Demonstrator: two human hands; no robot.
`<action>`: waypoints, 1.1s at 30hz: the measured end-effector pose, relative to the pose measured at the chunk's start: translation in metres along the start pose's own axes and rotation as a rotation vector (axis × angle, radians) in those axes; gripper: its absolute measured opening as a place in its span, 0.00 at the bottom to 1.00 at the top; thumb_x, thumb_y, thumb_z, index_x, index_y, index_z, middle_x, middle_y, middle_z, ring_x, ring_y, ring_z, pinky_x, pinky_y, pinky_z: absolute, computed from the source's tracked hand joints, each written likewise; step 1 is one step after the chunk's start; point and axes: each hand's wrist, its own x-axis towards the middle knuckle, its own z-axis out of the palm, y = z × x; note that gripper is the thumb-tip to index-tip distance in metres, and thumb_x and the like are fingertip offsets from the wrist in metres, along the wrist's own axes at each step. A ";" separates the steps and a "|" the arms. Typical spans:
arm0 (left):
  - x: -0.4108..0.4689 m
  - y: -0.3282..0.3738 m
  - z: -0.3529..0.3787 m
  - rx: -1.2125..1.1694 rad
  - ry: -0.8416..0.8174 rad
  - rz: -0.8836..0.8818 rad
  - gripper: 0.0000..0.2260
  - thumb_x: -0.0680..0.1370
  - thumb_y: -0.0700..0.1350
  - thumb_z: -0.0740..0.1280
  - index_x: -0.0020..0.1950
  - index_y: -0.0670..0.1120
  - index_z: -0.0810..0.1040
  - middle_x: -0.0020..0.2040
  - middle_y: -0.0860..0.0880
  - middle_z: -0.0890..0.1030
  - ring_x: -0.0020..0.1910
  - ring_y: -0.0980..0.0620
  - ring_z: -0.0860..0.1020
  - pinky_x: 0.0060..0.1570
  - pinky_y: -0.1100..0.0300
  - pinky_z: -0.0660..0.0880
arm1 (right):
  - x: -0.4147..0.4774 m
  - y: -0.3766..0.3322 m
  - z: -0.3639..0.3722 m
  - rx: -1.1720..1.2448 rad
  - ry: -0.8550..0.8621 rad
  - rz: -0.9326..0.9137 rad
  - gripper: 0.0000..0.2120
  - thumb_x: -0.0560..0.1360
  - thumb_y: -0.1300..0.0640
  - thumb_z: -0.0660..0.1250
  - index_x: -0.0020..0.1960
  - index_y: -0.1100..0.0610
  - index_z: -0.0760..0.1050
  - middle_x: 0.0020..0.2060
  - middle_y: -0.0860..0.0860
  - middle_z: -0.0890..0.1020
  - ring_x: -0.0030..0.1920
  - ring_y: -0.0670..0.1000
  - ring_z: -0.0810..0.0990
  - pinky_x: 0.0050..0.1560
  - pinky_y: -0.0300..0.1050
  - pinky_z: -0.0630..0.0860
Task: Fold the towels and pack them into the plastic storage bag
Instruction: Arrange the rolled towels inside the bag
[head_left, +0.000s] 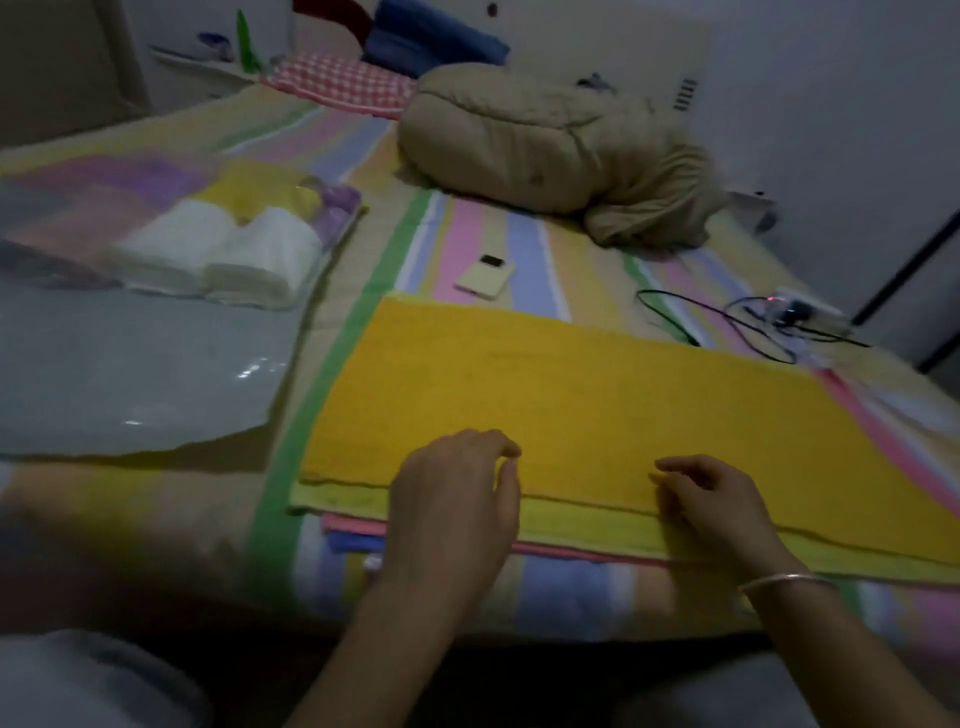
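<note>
Folded towels (218, 249), white with yellow and purple behind, sit inside the plastic storage bag (130, 364), which lies flat toward the left edge of the bed (467, 234); just right of the bag, along the near edge of the bed, a yellow towel (597, 395) is spread flat on a stack; under it show the near borders of a lime towel (597, 525), a pink towel (353, 525) and a blue towel (356, 543). The left hand (457, 493) reaches in from the bed's near edge, back of the hand up, over the yellow towel's near border; its fingers are curled with the thumb close to the forefinger, and whether they pinch cloth cannot be told through the blur; the right hand (722, 514), a bracelet (789, 579) on its wrist, sits near it on the same border, fingers bent down toward the cloth, grip likewise unclear. Beyond the stack lie a small cream device (485, 280) and a beige quilt bundle (545, 145); a black cable (727, 322) loops near the right edge.
</note>
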 end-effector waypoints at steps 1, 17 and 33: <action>0.007 0.009 0.024 -0.052 -0.030 0.083 0.10 0.73 0.49 0.62 0.48 0.50 0.81 0.45 0.52 0.83 0.45 0.48 0.81 0.43 0.54 0.77 | -0.002 0.013 -0.014 0.154 0.018 0.095 0.08 0.77 0.64 0.63 0.53 0.61 0.78 0.33 0.56 0.80 0.30 0.53 0.77 0.30 0.44 0.76; 0.017 0.023 0.155 0.070 -0.156 0.379 0.19 0.75 0.53 0.57 0.61 0.50 0.79 0.64 0.47 0.78 0.63 0.47 0.76 0.64 0.48 0.69 | 0.041 0.073 -0.111 0.325 0.387 0.449 0.31 0.74 0.57 0.63 0.74 0.62 0.59 0.71 0.60 0.62 0.67 0.64 0.66 0.64 0.58 0.68; 0.088 -0.032 0.050 -1.063 -0.104 -0.885 0.08 0.82 0.45 0.57 0.53 0.42 0.73 0.45 0.38 0.79 0.38 0.45 0.79 0.27 0.57 0.79 | 0.011 -0.083 0.034 -0.249 -0.512 -0.878 0.14 0.66 0.61 0.61 0.42 0.52 0.83 0.54 0.48 0.82 0.57 0.48 0.75 0.60 0.40 0.67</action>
